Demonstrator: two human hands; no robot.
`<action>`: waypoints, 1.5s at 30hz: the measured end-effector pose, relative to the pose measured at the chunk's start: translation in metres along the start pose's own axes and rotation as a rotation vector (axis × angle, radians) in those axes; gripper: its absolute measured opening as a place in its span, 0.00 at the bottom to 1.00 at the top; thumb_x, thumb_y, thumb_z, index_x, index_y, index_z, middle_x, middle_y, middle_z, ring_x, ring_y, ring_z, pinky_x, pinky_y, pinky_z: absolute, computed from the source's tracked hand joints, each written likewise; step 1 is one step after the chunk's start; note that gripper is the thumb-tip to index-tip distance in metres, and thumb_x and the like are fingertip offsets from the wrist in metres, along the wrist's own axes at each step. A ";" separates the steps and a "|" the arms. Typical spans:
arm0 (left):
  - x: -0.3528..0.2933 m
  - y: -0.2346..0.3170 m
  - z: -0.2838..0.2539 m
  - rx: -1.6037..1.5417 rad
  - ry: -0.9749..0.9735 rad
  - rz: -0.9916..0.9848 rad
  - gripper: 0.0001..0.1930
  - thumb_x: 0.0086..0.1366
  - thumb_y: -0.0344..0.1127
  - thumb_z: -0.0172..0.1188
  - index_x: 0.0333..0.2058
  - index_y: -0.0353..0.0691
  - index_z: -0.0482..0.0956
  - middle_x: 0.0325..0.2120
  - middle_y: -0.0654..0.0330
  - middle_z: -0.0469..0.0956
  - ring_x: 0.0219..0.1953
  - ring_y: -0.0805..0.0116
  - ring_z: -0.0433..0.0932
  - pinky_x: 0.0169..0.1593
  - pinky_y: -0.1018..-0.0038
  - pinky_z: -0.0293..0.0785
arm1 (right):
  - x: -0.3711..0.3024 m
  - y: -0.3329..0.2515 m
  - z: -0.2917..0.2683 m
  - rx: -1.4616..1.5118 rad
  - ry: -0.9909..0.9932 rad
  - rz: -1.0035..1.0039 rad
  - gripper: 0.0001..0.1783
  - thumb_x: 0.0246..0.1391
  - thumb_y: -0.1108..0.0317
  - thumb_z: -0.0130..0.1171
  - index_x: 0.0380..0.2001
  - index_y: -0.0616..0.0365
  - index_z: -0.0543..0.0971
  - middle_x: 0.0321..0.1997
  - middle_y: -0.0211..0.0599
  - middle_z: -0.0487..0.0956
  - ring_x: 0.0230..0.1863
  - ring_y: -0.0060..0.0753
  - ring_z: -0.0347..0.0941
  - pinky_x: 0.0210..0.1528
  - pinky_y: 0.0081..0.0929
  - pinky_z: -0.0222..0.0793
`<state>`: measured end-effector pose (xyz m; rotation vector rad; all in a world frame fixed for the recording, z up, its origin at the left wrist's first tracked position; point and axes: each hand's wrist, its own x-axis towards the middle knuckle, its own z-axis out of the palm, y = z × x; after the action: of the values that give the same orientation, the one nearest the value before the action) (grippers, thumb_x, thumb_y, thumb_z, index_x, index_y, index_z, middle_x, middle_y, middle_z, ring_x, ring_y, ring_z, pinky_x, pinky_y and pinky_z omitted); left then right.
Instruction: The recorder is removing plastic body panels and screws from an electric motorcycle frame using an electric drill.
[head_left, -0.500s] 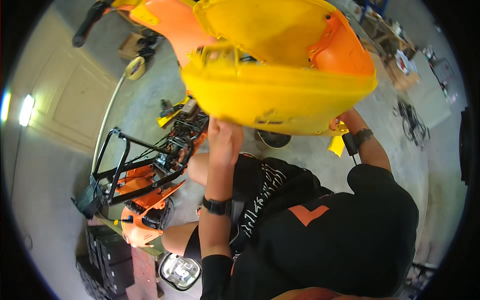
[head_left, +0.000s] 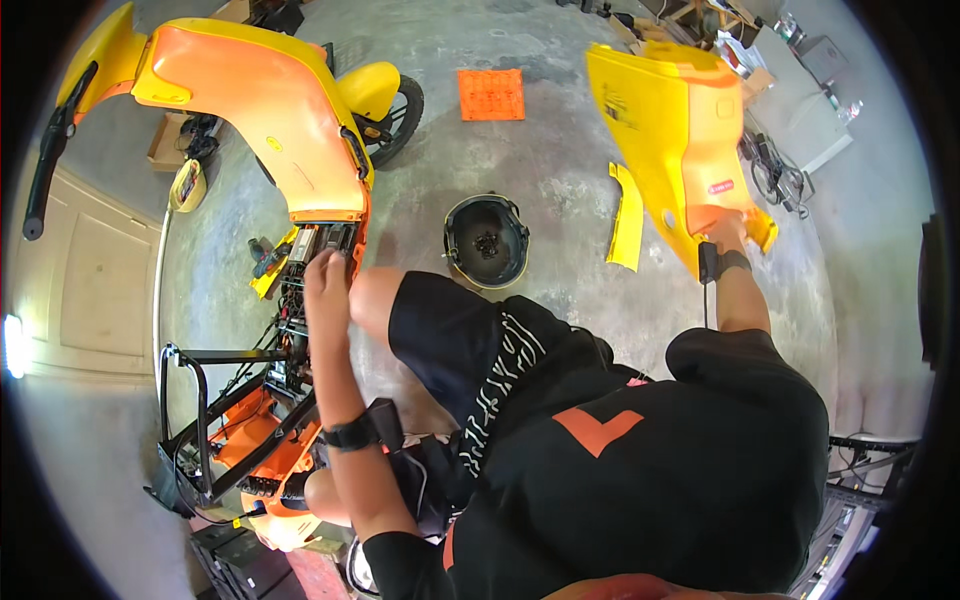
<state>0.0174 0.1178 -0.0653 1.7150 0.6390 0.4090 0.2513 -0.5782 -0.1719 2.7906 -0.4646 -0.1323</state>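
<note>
At the right my right hand (head_left: 728, 228) grips the lower end of a large yellow and orange plastic body panel (head_left: 705, 140), held upright off to my side. The fingers are partly hidden behind its orange edge. On the left a yellow and orange electric scooter (head_left: 275, 100) stands with its rear frame bare. My left hand (head_left: 326, 278) is at the exposed wiring and electronics (head_left: 292, 300) just behind the orange bodywork. Its fingers are stretched out, with nothing visible in them, and the fingertips seem to rest on the frame.
A black bowl-like container (head_left: 487, 240) with small dark parts stands on the floor ahead. Beyond it lies an orange tray (head_left: 491, 95). A curved yellow strip (head_left: 627, 218) lies near the panel. The black tubular frame (head_left: 215, 400) juts out at left. Cables (head_left: 780, 175) lie at far right.
The body panel has swung from in front of me to the right, now in my right hand alone. My left hand has let go and moved left to the scooter. The view has shifted.
</note>
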 end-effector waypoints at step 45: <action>-0.207 -0.073 -0.202 0.483 1.141 -0.378 0.11 0.68 0.36 0.51 0.43 0.37 0.76 0.35 0.62 0.78 0.36 0.75 0.75 0.36 0.80 0.71 | 0.334 -0.434 0.110 0.666 0.099 -0.750 0.26 0.52 0.62 0.54 0.55 0.57 0.73 0.32 0.39 0.79 0.28 0.36 0.73 0.32 0.33 0.69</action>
<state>-0.2778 0.1583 -0.0747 1.6269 1.9751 1.0281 0.6814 -0.3293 -0.4262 3.4390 0.7161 0.0082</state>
